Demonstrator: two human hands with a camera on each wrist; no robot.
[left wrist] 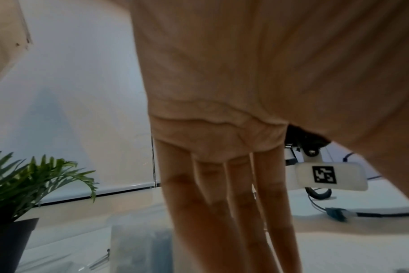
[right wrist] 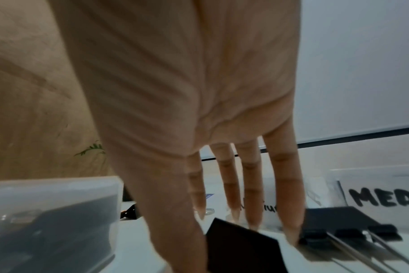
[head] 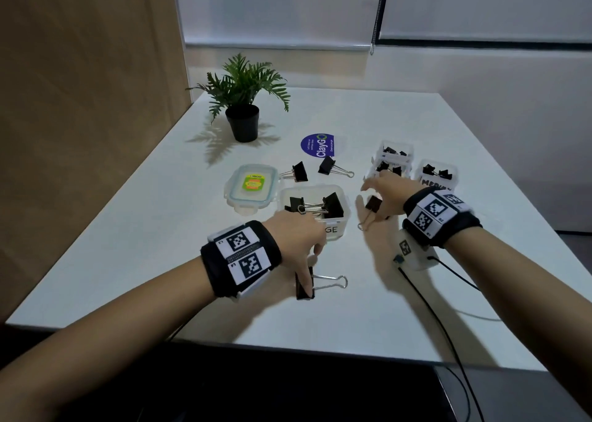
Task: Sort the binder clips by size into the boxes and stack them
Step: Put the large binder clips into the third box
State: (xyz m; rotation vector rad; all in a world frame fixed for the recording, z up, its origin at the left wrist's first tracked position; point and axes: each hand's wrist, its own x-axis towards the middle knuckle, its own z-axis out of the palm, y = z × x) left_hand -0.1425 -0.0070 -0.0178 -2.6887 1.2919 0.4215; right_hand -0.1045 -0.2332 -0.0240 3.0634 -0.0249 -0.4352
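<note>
Inspector A: Nearest on the counter point(head: 416, 309), a large binder clip point(head: 304, 285) lies flat, wire handles pointing right. The left hand point(head: 298, 232) reaches down with its grip narrow, fingertips on the clip's black body.

Inspector B: And the right hand point(head: 389, 194)?

Inspector A: Its grip is spread wide, fingers straight, over a smaller clip point(head: 373, 204) on the counter; another clip point(right wrist: 334, 225) lies just beside its little finger.

Inspector B: Labels?

Inspector A: The left box point(head: 336, 229) reads "GE", partly hidden, with large clips inside. Its lid point(head: 251, 186) lies beside it. Right, a box point(head: 437, 178) reads "MEDI", cut off. Farther, two loose clips point(head: 299, 172), stacked boxes point(head: 392, 158), a "ClayGo" sticker point(head: 318, 145), a potted plant point(head: 243, 101).
</note>
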